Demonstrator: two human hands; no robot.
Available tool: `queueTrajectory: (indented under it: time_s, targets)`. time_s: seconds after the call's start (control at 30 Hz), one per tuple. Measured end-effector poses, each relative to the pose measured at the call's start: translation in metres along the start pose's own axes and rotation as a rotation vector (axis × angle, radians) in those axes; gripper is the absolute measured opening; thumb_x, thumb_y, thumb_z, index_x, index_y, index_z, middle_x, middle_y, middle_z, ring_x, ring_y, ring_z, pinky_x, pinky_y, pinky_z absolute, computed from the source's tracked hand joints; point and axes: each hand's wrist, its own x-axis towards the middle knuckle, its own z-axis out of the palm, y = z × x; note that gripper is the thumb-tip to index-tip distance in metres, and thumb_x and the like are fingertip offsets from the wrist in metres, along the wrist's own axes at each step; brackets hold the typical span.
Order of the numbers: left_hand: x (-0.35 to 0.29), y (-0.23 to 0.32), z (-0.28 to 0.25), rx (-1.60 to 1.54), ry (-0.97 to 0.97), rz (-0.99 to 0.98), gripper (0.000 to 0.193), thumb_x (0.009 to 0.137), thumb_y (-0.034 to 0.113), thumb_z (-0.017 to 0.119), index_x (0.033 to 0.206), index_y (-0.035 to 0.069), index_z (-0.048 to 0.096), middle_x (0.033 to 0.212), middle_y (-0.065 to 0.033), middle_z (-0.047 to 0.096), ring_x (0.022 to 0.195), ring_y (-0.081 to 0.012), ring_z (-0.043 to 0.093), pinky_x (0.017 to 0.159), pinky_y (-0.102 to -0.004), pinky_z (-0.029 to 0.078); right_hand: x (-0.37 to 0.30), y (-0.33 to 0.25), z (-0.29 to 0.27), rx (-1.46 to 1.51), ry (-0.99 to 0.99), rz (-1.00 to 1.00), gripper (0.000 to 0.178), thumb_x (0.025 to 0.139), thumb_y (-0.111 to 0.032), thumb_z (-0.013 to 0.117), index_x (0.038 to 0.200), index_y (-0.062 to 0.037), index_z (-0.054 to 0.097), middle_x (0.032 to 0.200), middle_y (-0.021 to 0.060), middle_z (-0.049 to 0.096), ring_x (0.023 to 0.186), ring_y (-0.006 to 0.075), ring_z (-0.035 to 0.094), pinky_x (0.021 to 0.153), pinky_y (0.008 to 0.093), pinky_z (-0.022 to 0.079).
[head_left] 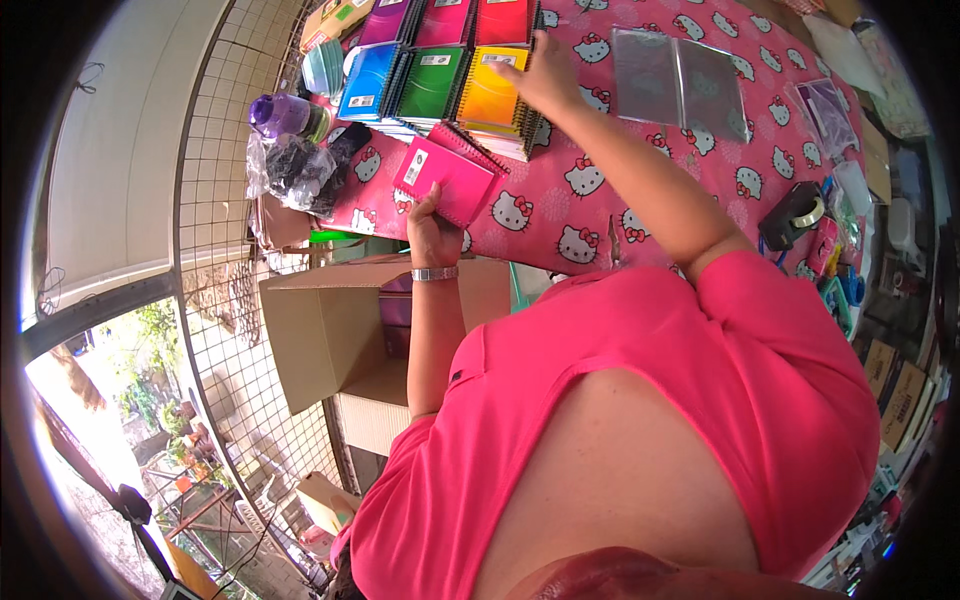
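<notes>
My left hand holds a pink spiral notebook by its near edge, thumb on the cover. Another pink spiral notebook shows behind it, partly covered. My right hand rests at the upper right corner of the stack of yellow notebooks, its thumb over the top cover. Its other fingers spread toward the side of the red notebooks. Green notebooks and blue notebooks are stacked to the left. Behind them lie magenta notebooks and purple notebooks.
A pink patterned cloth covers the table. Clear plastic sleeves lie right, a tape dispenser farther right. A purple-lidded bottle and plastic bags crowd the left edge. Below stands an open cardboard box beside a wire grille.
</notes>
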Motion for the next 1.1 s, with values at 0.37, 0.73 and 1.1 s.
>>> queueTrajectory:
  time_s: [0.37,0.73,1.1]
  targets:
    - [0.005,0.004,-0.025,-0.194,-0.047,-0.015,0.035,0.081,0.015,0.055,0.113,-0.001,0.053,0.109,-0.0143,0.060,0.097,-0.0317,0.060,0.087,-0.0450,0.048,0.007,-0.054,-0.012,0.436,-0.397,-0.161,0.061,0.069,-0.019,0.079,0.116,0.0004,0.045,0.095,0.0141,0.061,0.087,0.0221,0.062,0.077,0.0308,0.049]
    - [-0.003,0.021,-0.031,-0.069,0.101,0.074,0.036,0.086,0.022,0.059,0.116,0.003,0.052,0.108,-0.0090,0.061,0.096,-0.0250,0.061,0.083,-0.0408,0.050,0.036,-0.056,0.071,-0.367,-0.172,-0.092,0.056,0.072,-0.041,0.073,0.105,0.0012,0.058,0.095,0.0199,0.062,0.092,0.0329,0.062,0.079,0.0388,0.051]
    - [-0.009,0.015,-0.024,-0.259,-0.028,0.166,0.085,0.077,0.073,0.045,0.130,0.006,0.041,0.124,-0.0098,0.052,0.110,-0.0259,0.053,0.091,-0.0442,0.045,0.051,-0.151,0.046,0.223,-1.183,-0.100,0.065,0.074,-0.026,0.075,0.124,-0.0025,0.041,0.094,0.0142,0.061,0.082,0.0188,0.062,0.062,0.0315,0.054]
